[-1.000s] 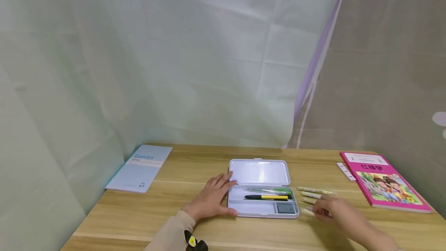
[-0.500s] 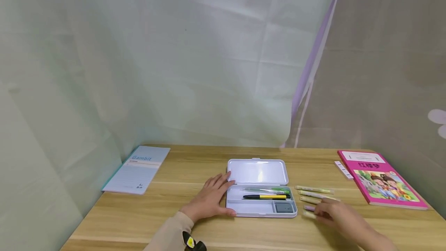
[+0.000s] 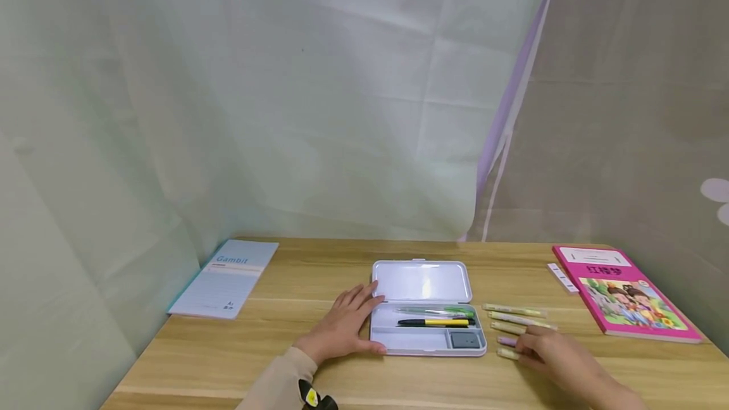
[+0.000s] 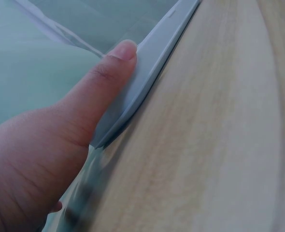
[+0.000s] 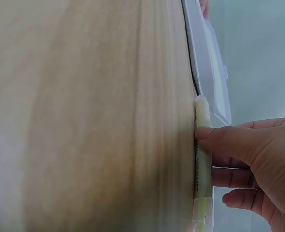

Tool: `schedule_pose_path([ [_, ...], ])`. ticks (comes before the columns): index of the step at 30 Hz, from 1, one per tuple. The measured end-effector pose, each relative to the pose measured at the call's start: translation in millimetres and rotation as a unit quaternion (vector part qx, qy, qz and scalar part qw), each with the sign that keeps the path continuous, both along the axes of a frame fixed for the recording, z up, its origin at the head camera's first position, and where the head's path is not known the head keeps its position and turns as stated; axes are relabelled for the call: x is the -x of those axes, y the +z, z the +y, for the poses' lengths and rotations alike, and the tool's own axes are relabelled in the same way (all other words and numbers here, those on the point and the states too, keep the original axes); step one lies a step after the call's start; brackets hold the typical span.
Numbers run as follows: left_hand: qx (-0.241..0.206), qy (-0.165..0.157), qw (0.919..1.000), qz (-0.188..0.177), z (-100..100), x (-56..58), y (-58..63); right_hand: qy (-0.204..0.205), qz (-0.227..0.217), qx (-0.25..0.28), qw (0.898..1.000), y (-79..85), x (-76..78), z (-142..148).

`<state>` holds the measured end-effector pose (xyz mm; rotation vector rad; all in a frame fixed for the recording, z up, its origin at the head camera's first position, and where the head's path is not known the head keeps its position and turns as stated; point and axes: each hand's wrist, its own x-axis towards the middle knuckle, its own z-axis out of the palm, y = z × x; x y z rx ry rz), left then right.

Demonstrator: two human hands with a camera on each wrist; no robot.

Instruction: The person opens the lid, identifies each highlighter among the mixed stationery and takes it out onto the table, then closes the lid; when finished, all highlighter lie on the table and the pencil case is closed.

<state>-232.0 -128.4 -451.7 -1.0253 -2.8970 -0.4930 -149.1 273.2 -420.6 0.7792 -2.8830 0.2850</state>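
An open white pencil case lies on the wooden table with its lid tipped back. My left hand rests at its left side, fingers spread toward the lid and thumb on the front corner. In the left wrist view the thumb lies straight along the case's rim. My right hand pinches the nearest pale yellow highlighter just right of the case, thumb on its near side. Beyond it are a purple-ended highlighter and several pale ones, partly hidden by the hand.
Inside the case are a green clear pen, a black and yellow pen and a grey eraser. A notebook lies at the left. On the right are a pink book and a small white strip.
My right hand has drawn the nearest highlighter slightly toward me and straightened it, so the purple end shows more. The left hand has stayed on the case. The head view has shifted slightly.
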Motion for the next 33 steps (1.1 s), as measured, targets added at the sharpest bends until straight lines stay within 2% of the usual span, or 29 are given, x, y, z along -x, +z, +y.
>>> schedule_pose_path([
  [7,0.003,-0.002,1.0000,0.005,0.2,-0.2,0.3,-0.008,-0.011,-0.004,1.000,0.6,-0.9,-0.3],
  [23,0.002,-0.003,1.0000,0.007,1.7,-1.9,2.7,-0.007,0.026,0.006,1.000,-2.5,-3.7,5.7],
  [29,0.009,-0.009,0.9997,0.023,2.8,-3.4,5.3,-0.013,0.029,0.020,0.999,-0.5,-4.7,6.9],
  [33,0.004,-0.013,0.9994,0.031,1.9,-4.5,9.0,-0.030,0.029,0.052,0.998,3.3,-1.5,4.1],
])
